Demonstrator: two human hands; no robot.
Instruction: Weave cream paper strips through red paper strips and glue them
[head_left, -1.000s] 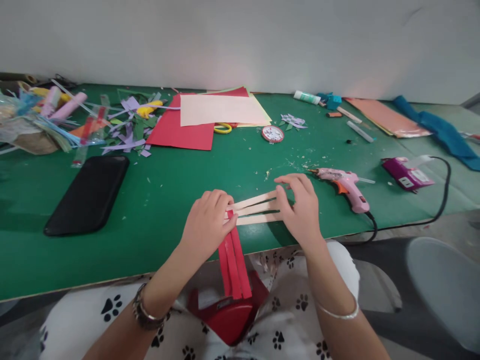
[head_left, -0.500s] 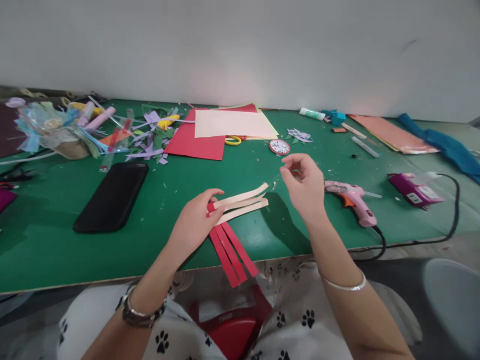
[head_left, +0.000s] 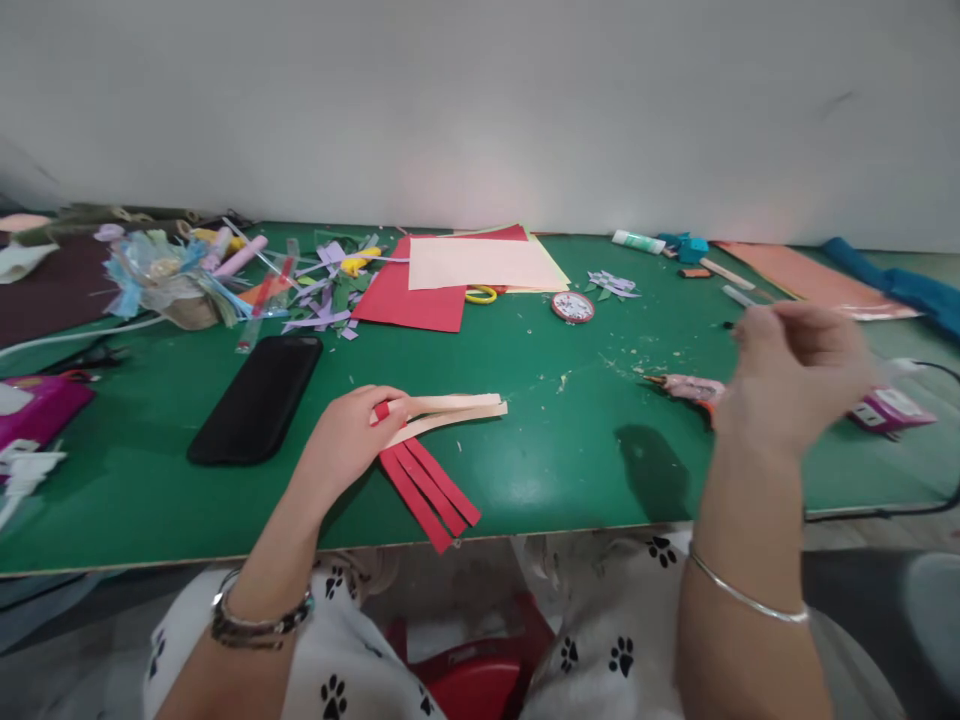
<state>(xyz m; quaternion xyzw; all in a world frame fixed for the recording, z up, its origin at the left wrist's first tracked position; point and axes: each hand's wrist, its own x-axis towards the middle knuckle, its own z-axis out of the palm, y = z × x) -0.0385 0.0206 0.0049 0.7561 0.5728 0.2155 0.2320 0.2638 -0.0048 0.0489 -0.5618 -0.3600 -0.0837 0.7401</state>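
Pinched in my left hand [head_left: 349, 435] are paper strips near the front of the green table. Cream strips [head_left: 457, 408] point right from my fingers, and red strips [head_left: 431, 490] hang down toward the table's front edge. My right hand [head_left: 795, 370] is raised at the right, fingers pressed together and slightly blurred; what it pinches, if anything, I cannot make out. Behind and below it lies a pink glue gun [head_left: 694, 388], its handle partly hidden by the hand and wrist.
A black phone [head_left: 256, 400] lies left of my left hand. Colored paper sheets [head_left: 480, 262], a round red-rimmed tin [head_left: 572, 307] and a glue stick [head_left: 638, 242] are farther back. Purple paper scraps [head_left: 322, 317] and power sockets [head_left: 892, 408] flank the work area.
My right hand has moved away from the strips, to the right, over the glue gun. My left hand still holds the strips, slightly farther left in view. The cream strips now lie closer together.
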